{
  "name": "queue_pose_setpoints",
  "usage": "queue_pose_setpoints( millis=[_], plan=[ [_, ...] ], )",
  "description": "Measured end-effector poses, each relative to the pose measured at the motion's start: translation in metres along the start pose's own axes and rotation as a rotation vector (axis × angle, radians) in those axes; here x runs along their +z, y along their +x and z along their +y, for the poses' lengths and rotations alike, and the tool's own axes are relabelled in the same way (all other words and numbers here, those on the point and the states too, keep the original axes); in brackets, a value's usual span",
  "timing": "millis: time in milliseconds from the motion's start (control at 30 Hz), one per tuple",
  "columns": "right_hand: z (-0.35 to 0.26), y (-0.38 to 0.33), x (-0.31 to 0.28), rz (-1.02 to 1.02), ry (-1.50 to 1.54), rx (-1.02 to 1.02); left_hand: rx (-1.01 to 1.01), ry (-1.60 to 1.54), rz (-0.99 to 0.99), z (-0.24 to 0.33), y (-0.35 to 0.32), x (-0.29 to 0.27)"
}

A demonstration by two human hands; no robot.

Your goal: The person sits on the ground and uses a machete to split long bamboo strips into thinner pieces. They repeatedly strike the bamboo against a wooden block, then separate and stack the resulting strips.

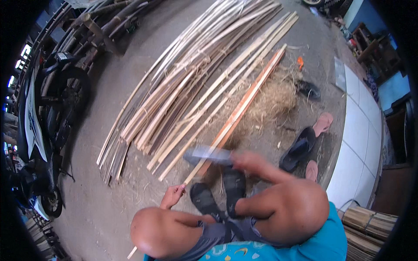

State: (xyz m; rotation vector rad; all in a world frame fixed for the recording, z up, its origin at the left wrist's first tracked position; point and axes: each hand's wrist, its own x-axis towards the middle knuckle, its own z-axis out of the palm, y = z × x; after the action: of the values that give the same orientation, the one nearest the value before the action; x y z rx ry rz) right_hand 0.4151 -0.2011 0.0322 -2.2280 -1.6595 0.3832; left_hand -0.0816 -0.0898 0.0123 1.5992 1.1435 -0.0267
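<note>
My left hand (173,195) grips the near end of a long thin bamboo strip (237,114) that runs up and to the right over the ground. My right hand (246,160) holds a broad-bladed knife (208,154), blurred with motion, its blade lying across the strip just above my left hand. Both my bare knees and my feet in black sandals (220,191) sit below the hands.
A large pile of split bamboo strips (191,82) fans across the concrete ahead. Bamboo shavings (272,102) lie to its right beside loose sandals (300,148) and a white tiled step (355,143). A motorcycle (37,130) stands at left, bamboo poles (104,21) behind it.
</note>
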Motion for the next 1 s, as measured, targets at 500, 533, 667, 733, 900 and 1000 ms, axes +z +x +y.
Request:
queue_pose_setpoints(
  millis=[500, 533, 667, 733, 900, 1000],
  plan=[
    [-0.031, -0.004, 0.007, 0.019, 0.276, 0.019, -0.362, -0.193, -0.087, -0.015, -0.022, -0.003],
    [-0.047, -0.013, 0.010, -0.017, 0.292, -0.048, -0.264, -0.215, -0.059, 0.001, -0.005, 0.002],
    [-0.033, -0.011, 0.016, -0.181, 0.159, -0.242, -0.132, -0.103, -0.003, -0.012, -0.008, 0.008],
    [-0.006, 0.000, -0.009, -0.105, 0.128, -0.010, -0.109, -0.096, 0.010, -0.074, -0.039, -0.005],
    [-0.044, -0.031, 0.026, -0.150, 0.260, -0.086, -0.274, -0.215, -0.008, 0.027, 0.001, 0.003],
    [-0.043, -0.027, 0.022, -0.289, 0.113, -0.233, -0.106, -0.168, -0.002, 0.025, -0.001, 0.018]
  ],
)
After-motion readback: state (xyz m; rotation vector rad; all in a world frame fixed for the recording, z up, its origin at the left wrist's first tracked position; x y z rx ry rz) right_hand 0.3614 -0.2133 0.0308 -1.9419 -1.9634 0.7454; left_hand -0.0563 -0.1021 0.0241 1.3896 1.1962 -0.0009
